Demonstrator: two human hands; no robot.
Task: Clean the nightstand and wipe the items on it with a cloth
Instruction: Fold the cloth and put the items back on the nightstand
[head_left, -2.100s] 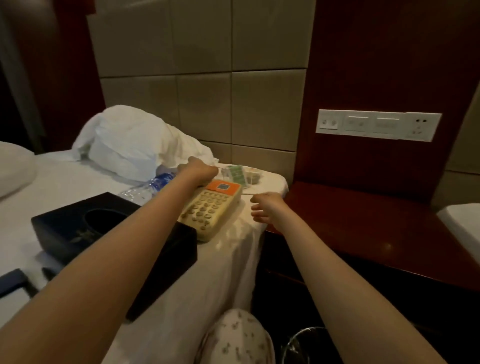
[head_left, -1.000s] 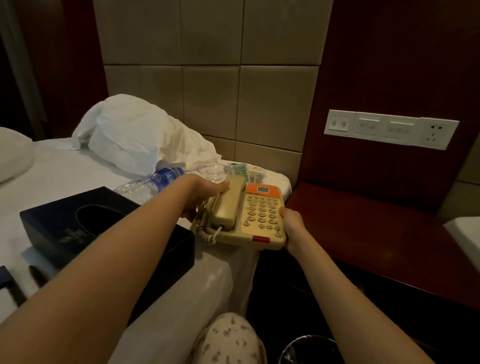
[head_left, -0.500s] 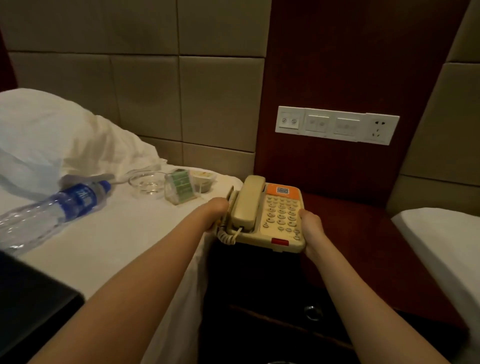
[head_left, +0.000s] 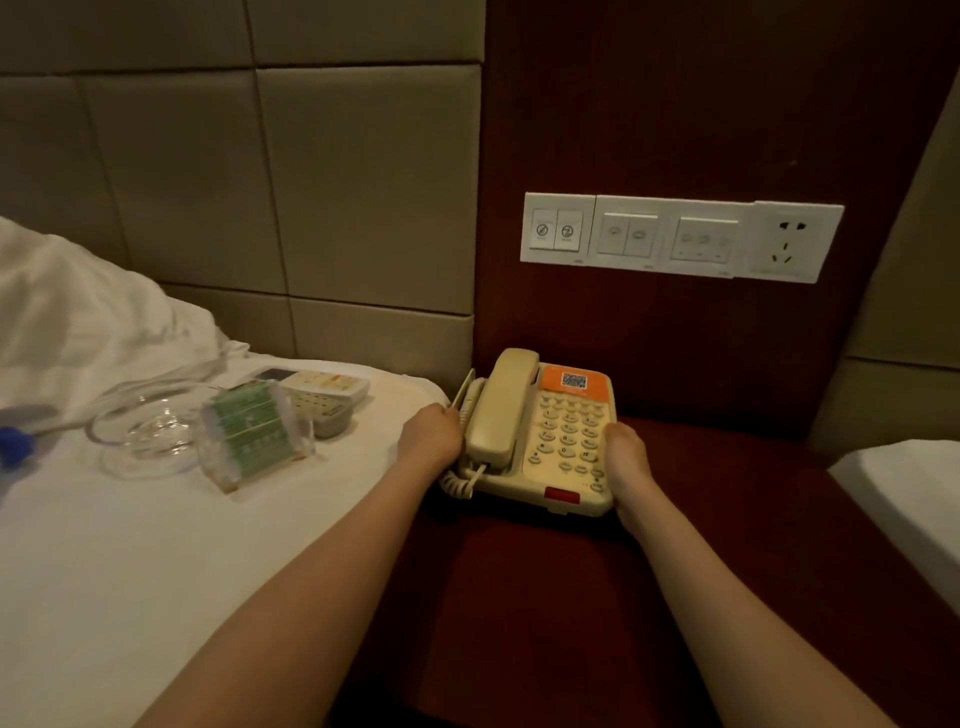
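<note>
A beige desk telephone (head_left: 550, 441) with an orange label and its handset on the cradle rests on the dark red wooden nightstand (head_left: 545, 597), near the back left. My left hand (head_left: 434, 434) grips its left side by the coiled cord. Along the phone's right edge my right hand (head_left: 626, 452) holds on. No cloth is in view.
On the white bed sheet (head_left: 130, 571) to the left lie a glass ashtray (head_left: 150, 431), a clear holder with green packets (head_left: 249, 436), a small white tray (head_left: 324, 392) and a blue bottle cap (head_left: 13, 444). A switch and socket panel (head_left: 680, 236) is on the wall. Another white bed (head_left: 904, 499) is at right.
I picked the phone up from the bed with both hands and carried it right onto the nightstand. The view has swung right and closer; the black tissue box has left the view.
</note>
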